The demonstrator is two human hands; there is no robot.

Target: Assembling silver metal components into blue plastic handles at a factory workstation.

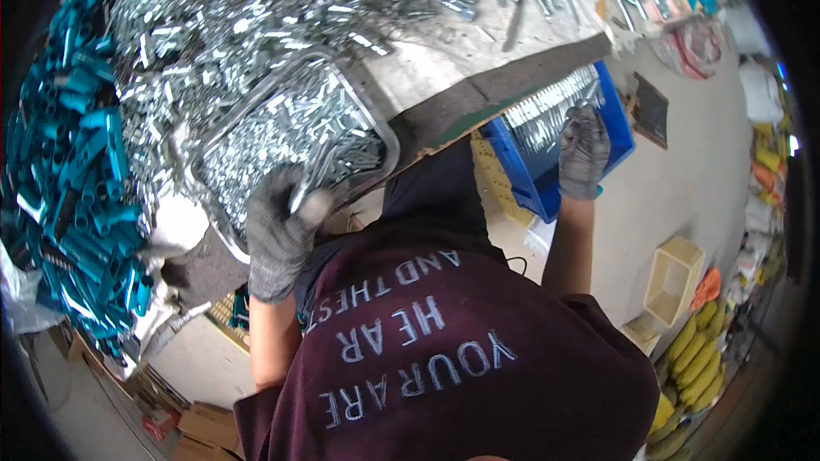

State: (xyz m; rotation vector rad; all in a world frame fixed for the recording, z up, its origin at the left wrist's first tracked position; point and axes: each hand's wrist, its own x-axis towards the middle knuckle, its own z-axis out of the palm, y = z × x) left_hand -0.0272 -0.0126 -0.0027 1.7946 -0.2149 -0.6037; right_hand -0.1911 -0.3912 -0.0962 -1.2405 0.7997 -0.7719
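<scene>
Grey knitted work gloves cover both my hands. My left hand (282,226) is at the near edge of a clear-rimmed tray (389,141) heaped with small shiny metal pieces (290,119). Between its thumb and fingers it grips a slim shiny metal rod (309,181). My right hand (584,154) reaches over a blue plastic bin (617,111), where similar metal rods (542,111) lie side by side in a row. Its fingers are closed at the right end of that row; what they pinch is too small to make out.
A large heap of loose metal pieces (196,0) covers the table behind the tray. Teal plastic tubes (81,171) are piled at the left. Under the blue bin is a yellow crate (495,175). A cream basket (673,280) and yellow bundles (696,350) sit on the right-hand floor.
</scene>
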